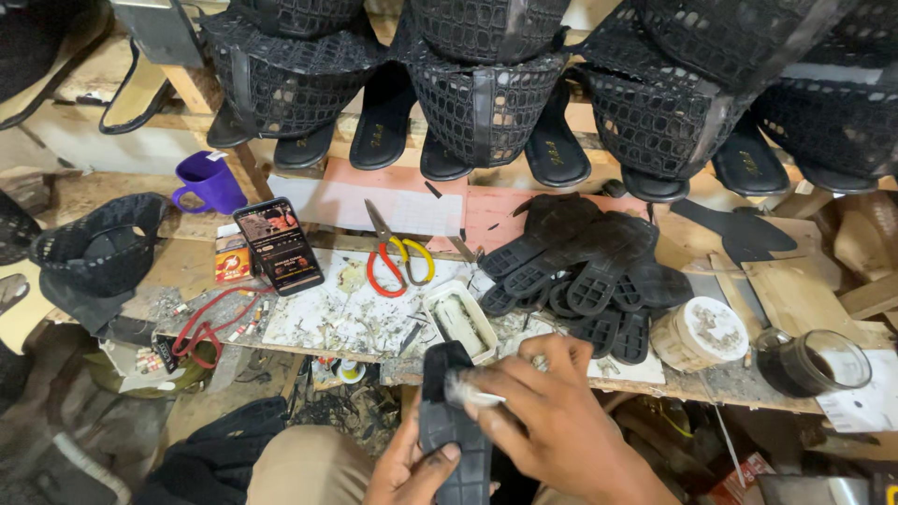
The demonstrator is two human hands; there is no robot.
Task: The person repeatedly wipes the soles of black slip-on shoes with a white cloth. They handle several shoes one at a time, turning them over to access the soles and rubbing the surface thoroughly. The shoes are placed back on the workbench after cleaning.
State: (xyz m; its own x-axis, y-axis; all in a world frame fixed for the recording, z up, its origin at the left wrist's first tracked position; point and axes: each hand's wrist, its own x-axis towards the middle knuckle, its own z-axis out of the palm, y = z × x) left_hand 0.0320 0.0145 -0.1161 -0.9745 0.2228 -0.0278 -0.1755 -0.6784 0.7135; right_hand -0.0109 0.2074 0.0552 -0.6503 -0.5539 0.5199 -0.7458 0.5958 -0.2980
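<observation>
A black ridged shoe sole (pixel 451 430) stands lengthwise over my lap, tread side up. My left hand (pixel 404 466) grips it from below, thumb on the tread. My right hand (pixel 552 421) presses a small whitish pad or brush (pixel 468 391) against the sole's upper part. Just beyond the hands, on the bench edge, lies a white rectangular tray (pixel 458 321).
A pile of black soles (pixel 585 271) lies on the wooden bench (pixel 187 266), with red and yellow scissors (pixel 398 257), a phone (pixel 278 245), a purple mug (pixel 208 181), a white lidded tub (pixel 700 334) and a dark glass jar (pixel 812 360). Black mesh sandals (pixel 482 98) hang above.
</observation>
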